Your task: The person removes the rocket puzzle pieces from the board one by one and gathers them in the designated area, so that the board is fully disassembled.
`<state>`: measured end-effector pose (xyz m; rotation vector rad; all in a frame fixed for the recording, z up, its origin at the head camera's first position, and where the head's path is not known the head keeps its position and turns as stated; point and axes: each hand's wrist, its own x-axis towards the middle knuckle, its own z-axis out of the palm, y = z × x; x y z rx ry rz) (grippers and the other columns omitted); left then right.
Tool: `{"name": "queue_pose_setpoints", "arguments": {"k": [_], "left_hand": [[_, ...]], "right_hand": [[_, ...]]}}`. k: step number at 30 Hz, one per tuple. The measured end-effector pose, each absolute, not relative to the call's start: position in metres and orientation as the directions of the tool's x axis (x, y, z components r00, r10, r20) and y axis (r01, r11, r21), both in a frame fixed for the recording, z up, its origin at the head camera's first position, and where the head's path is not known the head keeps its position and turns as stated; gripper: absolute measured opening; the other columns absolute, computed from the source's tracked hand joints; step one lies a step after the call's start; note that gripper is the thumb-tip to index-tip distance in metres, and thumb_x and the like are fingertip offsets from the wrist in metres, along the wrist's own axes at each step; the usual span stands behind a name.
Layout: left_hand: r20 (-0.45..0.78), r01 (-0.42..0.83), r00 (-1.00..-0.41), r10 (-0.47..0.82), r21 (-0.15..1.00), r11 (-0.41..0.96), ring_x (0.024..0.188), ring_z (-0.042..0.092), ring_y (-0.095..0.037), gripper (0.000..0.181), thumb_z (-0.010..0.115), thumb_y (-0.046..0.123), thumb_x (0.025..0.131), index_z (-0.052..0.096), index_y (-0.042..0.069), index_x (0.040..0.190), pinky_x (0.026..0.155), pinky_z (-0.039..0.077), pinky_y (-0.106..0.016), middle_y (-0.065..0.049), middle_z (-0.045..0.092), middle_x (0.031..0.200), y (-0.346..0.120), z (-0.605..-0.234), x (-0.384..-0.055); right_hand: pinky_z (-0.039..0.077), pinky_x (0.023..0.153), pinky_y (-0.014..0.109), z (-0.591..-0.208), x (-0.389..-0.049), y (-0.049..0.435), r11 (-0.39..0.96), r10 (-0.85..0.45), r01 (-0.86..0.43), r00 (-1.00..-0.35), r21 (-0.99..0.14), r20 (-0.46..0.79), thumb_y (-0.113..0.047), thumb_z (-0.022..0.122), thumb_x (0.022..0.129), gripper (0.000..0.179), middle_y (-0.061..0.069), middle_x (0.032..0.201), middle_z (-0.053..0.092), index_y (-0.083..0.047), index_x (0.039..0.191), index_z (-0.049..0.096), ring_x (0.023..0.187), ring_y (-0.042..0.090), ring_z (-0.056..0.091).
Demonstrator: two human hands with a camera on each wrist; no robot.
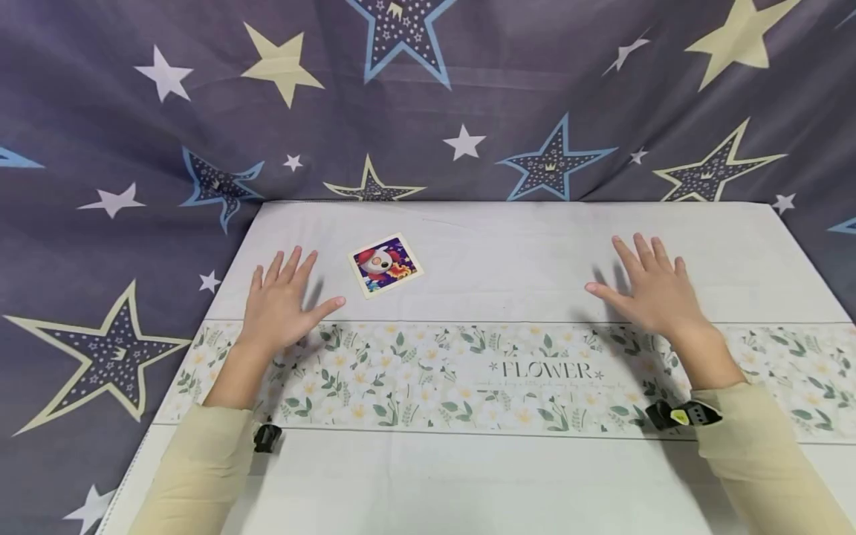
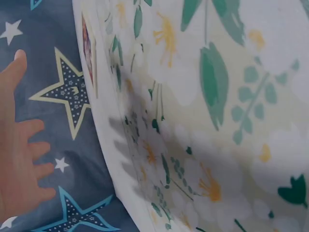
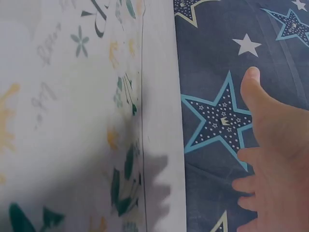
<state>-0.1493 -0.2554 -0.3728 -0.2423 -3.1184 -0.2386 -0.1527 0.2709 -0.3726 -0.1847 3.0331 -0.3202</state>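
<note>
A square picture card (image 1: 386, 265) with a pale border lies tilted on the table, toward its back left. It bears a cartoon figure in red and white on a purple ground. My left hand (image 1: 277, 305) hovers to the left of the card, fingers spread and thumb pointing toward it. Far to the card's right, my right hand (image 1: 649, 290) is also spread, palm down, holding nothing. Shadows of both hands fall on the cloth beside them. In the left wrist view the card (image 2: 89, 53) appears edge-on, beyond the floral band.
A white tablecloth (image 1: 468, 483) covers the table, crossed by a floral band (image 1: 428, 379) printed with the word FLOWER. Behind and to the left hangs a dark curtain (image 1: 221, 96) patterned with stars. Dark straps with small devices (image 1: 682, 414) sit at the wrists.
</note>
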Motion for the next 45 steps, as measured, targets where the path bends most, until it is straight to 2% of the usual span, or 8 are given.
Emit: {"name": "queue_pose_setpoints", "arguments": {"k": [5, 9, 13, 19, 27, 34, 39, 45], "left_hand": [[0.067, 0.172, -0.984, 0.162, 0.200, 0.965, 0.147, 0.020, -0.042, 0.088, 0.051, 0.067, 0.086, 0.032, 0.012, 0.151, 0.118, 0.014, -0.064, -0.019, 0.025, 0.159, -0.254, -0.379, -0.152], [0.094, 0.197, -0.979, 0.180, 0.213, 0.957, 0.144, 0.027, -0.042, 0.083, 0.055, 0.062, 0.087, 0.038, 0.008, 0.148, 0.116, 0.019, -0.063, -0.020, 0.032, 0.155, -0.251, -0.385, -0.155], [0.071, 0.199, -0.980, 0.188, 0.234, 0.952, 0.143, 0.029, -0.042, 0.080, 0.057, 0.058, 0.088, 0.039, 0.007, 0.147, 0.116, 0.022, -0.062, -0.021, 0.033, 0.155, -0.245, -0.387, -0.158], [-0.038, 0.181, -0.980, 0.197, 0.260, 0.948, 0.144, 0.027, -0.042, 0.081, 0.057, 0.054, 0.090, 0.033, 0.006, 0.150, 0.116, 0.023, -0.062, -0.021, 0.028, 0.157, -0.239, -0.391, -0.167], [-0.142, 0.152, -0.970, 0.199, 0.291, 0.945, 0.146, 0.024, -0.041, 0.086, 0.057, 0.053, 0.090, 0.024, 0.006, 0.153, 0.118, 0.022, -0.061, -0.021, 0.022, 0.159, -0.227, -0.398, -0.182], [-0.185, 0.157, -0.960, 0.212, 0.274, 0.949, 0.147, 0.022, -0.040, 0.088, 0.056, 0.055, 0.089, 0.021, 0.006, 0.154, 0.118, 0.021, -0.061, -0.020, 0.020, 0.160, -0.213, -0.399, -0.194], [-0.201, 0.171, -0.953, 0.225, 0.254, 0.952, 0.147, 0.022, -0.039, 0.089, 0.056, 0.056, 0.088, 0.021, 0.008, 0.154, 0.118, 0.023, -0.060, -0.020, 0.021, 0.160, -0.206, -0.400, -0.200], [-0.201, 0.169, -0.954, 0.220, 0.246, 0.954, 0.147, 0.023, -0.038, 0.086, 0.055, 0.055, 0.089, 0.023, 0.007, 0.154, 0.118, 0.024, -0.058, -0.019, 0.021, 0.160, -0.201, -0.402, -0.205]], "right_hand": [[0.013, 0.112, 0.073, -0.374, -0.159, 0.261, 0.965, -0.162, -0.144, -0.984, -0.218, -0.071, -0.069, 0.041, 0.091, 0.091, 0.029, 0.157, 0.016, -0.010, 0.156, 0.013, 0.144, 0.052, 0.013], [0.023, 0.111, 0.069, -0.376, -0.163, 0.251, 0.954, -0.199, -0.187, -0.979, -0.237, -0.031, -0.061, 0.051, 0.091, 0.087, 0.031, 0.153, 0.026, -0.005, 0.152, 0.024, 0.141, 0.052, 0.023], [0.031, 0.110, 0.064, -0.376, -0.169, 0.238, 0.942, -0.251, -0.236, -0.968, -0.238, -0.031, -0.050, 0.061, 0.090, 0.080, 0.031, 0.150, 0.032, -0.001, 0.148, 0.034, 0.138, 0.050, 0.031], [0.038, 0.107, 0.061, -0.371, -0.185, 0.210, 0.920, -0.329, -0.311, -0.943, -0.240, -0.039, -0.042, 0.063, 0.090, 0.071, 0.028, 0.149, 0.038, -0.001, 0.143, 0.042, 0.134, 0.047, 0.039], [0.041, 0.109, 0.054, -0.373, -0.211, 0.159, 0.865, -0.448, -0.431, -0.894, -0.257, -0.009, -0.040, 0.064, 0.090, 0.066, 0.023, 0.147, 0.044, -0.001, 0.140, 0.047, 0.133, 0.042, 0.045], [0.041, 0.111, 0.048, -0.375, -0.225, 0.099, 0.744, -0.608, -0.606, -0.789, -0.282, 0.092, -0.037, 0.066, 0.090, 0.053, 0.016, 0.142, 0.053, -0.007, 0.133, 0.057, 0.131, 0.034, 0.051], [0.037, 0.115, 0.045, -0.379, -0.234, 0.055, 0.697, -0.666, -0.640, -0.745, -0.322, 0.038, -0.038, 0.064, 0.092, 0.051, 0.011, 0.146, 0.050, -0.011, 0.134, 0.057, 0.136, 0.030, 0.047], [0.035, 0.117, 0.041, -0.391, -0.248, 0.019, 0.678, -0.689, -0.623, -0.723, -0.391, -0.044, -0.034, 0.062, 0.094, 0.052, 0.008, 0.148, 0.048, -0.012, 0.140, 0.052, 0.139, 0.026, 0.044]]}}
